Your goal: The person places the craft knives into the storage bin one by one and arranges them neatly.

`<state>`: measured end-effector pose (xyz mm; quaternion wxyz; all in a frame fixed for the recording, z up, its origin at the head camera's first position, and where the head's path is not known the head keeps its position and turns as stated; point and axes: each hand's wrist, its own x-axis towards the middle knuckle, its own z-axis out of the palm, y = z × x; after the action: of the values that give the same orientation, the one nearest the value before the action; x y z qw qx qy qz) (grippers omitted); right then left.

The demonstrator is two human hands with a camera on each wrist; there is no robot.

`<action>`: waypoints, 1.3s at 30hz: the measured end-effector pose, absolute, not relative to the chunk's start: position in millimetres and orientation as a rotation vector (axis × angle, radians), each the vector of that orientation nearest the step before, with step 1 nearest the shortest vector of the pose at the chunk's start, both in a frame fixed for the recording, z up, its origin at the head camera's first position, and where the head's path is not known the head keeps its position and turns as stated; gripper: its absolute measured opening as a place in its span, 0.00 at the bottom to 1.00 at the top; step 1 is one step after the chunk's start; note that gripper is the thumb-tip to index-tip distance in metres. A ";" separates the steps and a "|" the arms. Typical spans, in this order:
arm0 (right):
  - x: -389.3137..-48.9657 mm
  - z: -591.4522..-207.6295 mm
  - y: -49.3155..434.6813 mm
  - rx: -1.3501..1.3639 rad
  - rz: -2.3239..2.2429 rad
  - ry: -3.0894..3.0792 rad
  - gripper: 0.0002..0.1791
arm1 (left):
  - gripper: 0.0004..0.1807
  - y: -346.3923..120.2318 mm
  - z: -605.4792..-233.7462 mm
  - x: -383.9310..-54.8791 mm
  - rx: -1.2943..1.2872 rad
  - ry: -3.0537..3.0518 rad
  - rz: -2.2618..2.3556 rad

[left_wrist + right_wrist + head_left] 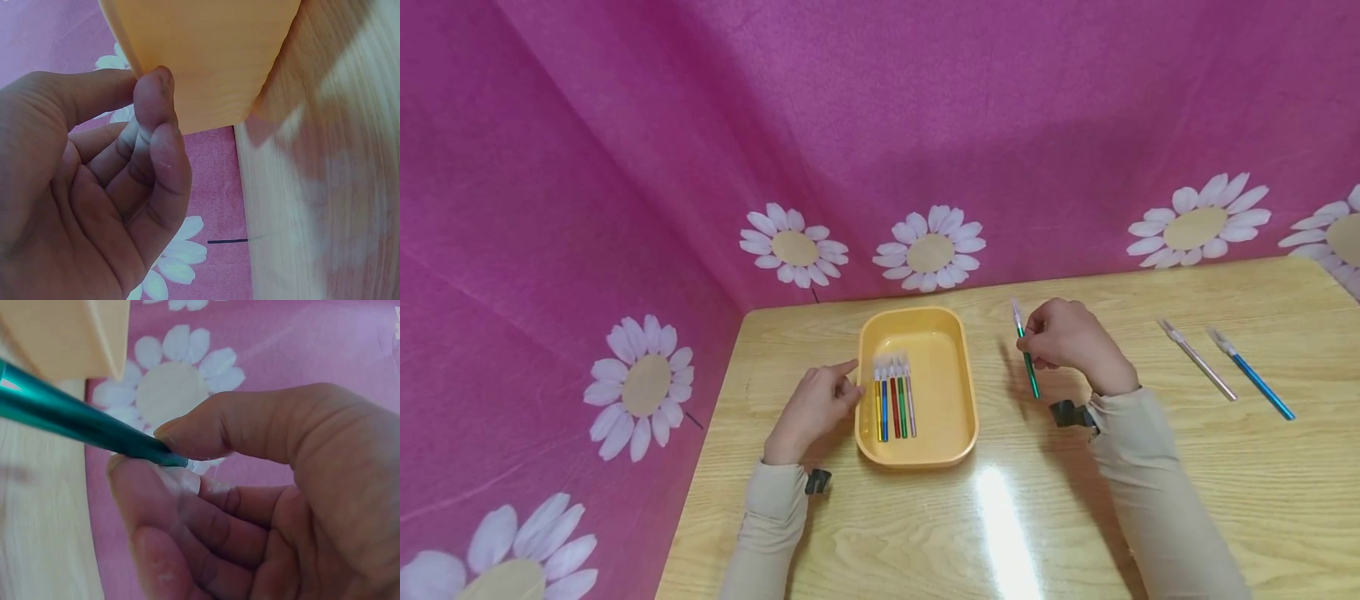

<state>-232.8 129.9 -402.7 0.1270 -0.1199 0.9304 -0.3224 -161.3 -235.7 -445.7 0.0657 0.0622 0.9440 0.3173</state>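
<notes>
My right hand point(1071, 342) pinches a green craft knife point(1028, 364) with a clear cap between thumb and fingertips, above the table right of the yellow tray point(951, 450). In the right wrist view the green handle point(75, 422) slants up to the left from the fingers. My left hand point(815, 408) grips the tray's left rim; the left wrist view shows its fingertips against the tray's outer wall point(212, 69). Inside the tray several capped craft knives lie side by side, among them a yellow one point(879, 412), a red one point(895, 408) and a pale pink one point(912, 408).
Two more capped knives lie on the wooden table point(887, 533) to the right: a pale pink one point(1202, 364) and a blue one point(1258, 383). A magenta cloth point(1037, 108) with daisies hangs behind and along the left side.
</notes>
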 end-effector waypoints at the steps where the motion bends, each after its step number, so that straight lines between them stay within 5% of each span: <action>1: -233.3 -401.2 126.4 -0.348 -0.944 2.702 0.12 | 0.28 -235.7 -445.8 -161.1 0.187 2.847 0.959; 39: -236.2 -413.2 -8.4 -0.319 -1.005 2.621 0.17 | 0.28 -235.8 -446.7 -160.5 0.191 2.860 0.952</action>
<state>-236.2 -8.4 -413.2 0.1578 -0.1115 0.9161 -0.3513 -160.5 -235.8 -446.7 0.0606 0.0630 0.9451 0.3148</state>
